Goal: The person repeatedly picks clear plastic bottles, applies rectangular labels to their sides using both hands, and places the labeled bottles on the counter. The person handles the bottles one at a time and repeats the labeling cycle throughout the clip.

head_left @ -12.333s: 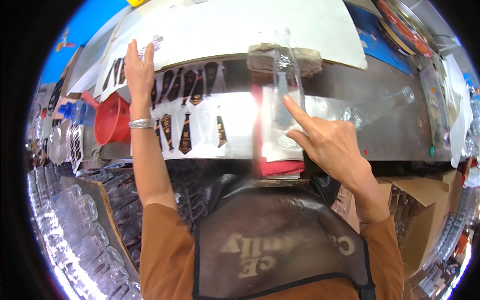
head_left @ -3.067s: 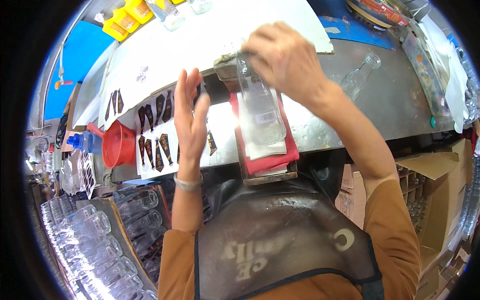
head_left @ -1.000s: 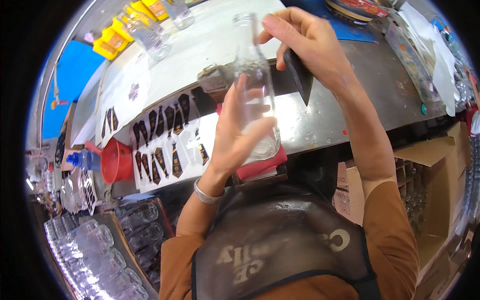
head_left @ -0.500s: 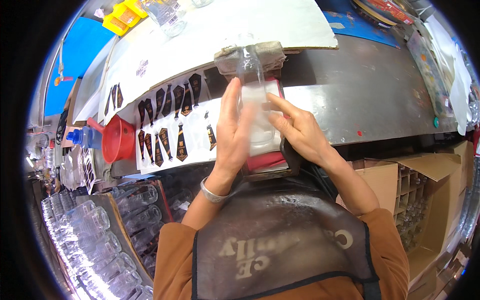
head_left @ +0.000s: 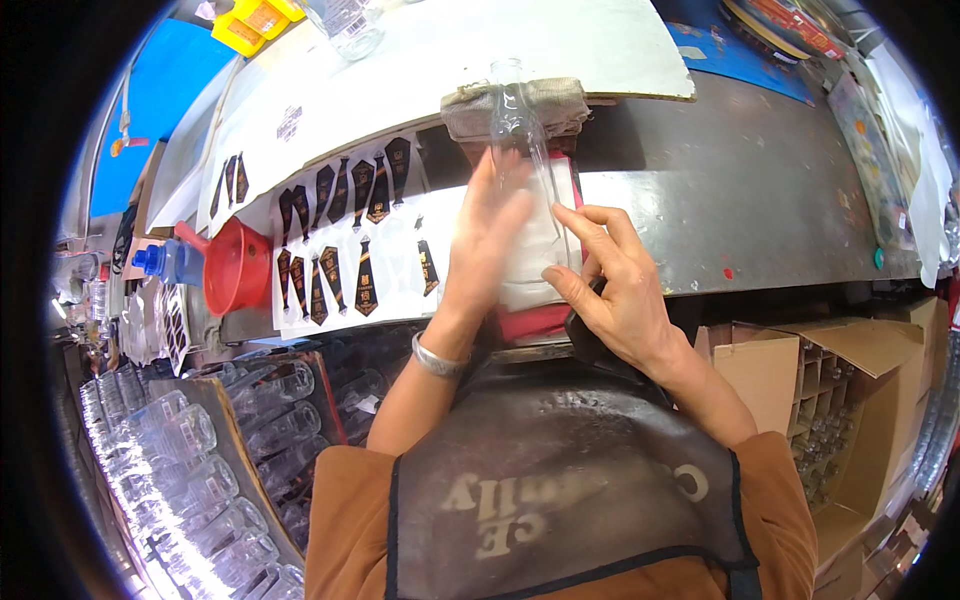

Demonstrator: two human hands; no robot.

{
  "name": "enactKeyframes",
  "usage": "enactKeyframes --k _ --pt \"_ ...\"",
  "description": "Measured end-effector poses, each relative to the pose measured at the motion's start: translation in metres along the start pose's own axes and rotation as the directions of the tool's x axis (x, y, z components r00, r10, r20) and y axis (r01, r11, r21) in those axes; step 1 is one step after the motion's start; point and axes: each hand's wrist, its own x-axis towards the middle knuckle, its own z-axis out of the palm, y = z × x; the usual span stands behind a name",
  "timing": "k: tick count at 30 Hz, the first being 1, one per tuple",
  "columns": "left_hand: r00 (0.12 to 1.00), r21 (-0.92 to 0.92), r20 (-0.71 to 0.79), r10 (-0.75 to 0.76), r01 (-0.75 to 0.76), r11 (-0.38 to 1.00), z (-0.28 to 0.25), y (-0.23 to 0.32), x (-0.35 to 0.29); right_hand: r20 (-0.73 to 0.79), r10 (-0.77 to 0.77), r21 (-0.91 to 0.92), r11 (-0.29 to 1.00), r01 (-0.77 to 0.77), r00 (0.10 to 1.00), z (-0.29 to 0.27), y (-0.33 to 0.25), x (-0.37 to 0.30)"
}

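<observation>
A clear glass bottle [head_left: 518,125] lies with its neck on a folded grey-beige cloth pad [head_left: 565,105]. Its body stretches back toward me over a white cloth [head_left: 525,288] on a red layer. My left hand [head_left: 485,225] is against the bottle's left side and partly over it; its fingers are smeared by motion. On the bottle's right, my right hand [head_left: 620,275] has its thumb and index finger stretched out and apart, their tips at the bottle's edge. Left of the hands lie sheets of black tie-shaped labels [head_left: 365,277] with gold print.
A red plastic scoop [head_left: 238,268] and a blue-capped bottle [head_left: 165,262] stand at the left. Clear bottles [head_left: 200,490] fill racks at lower left. An open cardboard box [head_left: 850,420] with dividers is at lower right. Yellow bins [head_left: 255,22] sit at the far left.
My left hand has swept across onto the bottle and is blurred. My right hand has drawn slightly back toward me. The view has shifted a little.
</observation>
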Motion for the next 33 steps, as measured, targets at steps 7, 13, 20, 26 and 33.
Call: enactKeyframes --k 7,13,20,26,33 --pt "0.997 -0.226 0.042 -0.070 0.078 0.971 -0.013 -0.010 0.003 0.107 0.122 0.051 0.990 -0.128 0.987 0.007 0.008 0.000" --pt "0.967 0.404 -0.069 0.245 -0.197 0.893 -0.059 0.026 0.002 0.051 0.309 0.269 0.911 -0.311 0.950 -0.008 0.043 -0.011" --pt "0.620 0.940 -0.330 0.712 0.286 0.186 -0.286 0.069 0.036 0.083 0.362 0.302 0.879 -0.369 0.929 -0.019 0.061 -0.014" --pt "0.763 0.948 -0.185 0.620 0.304 -0.091 -0.279 0.067 0.037 0.060 0.380 0.277 0.882 -0.381 0.923 -0.017 0.053 -0.007" --pt "0.730 0.988 -0.145 0.668 0.145 0.056 -0.328 0.082 0.031 0.039 0.365 0.270 0.892 -0.361 0.930 -0.024 0.051 -0.007"
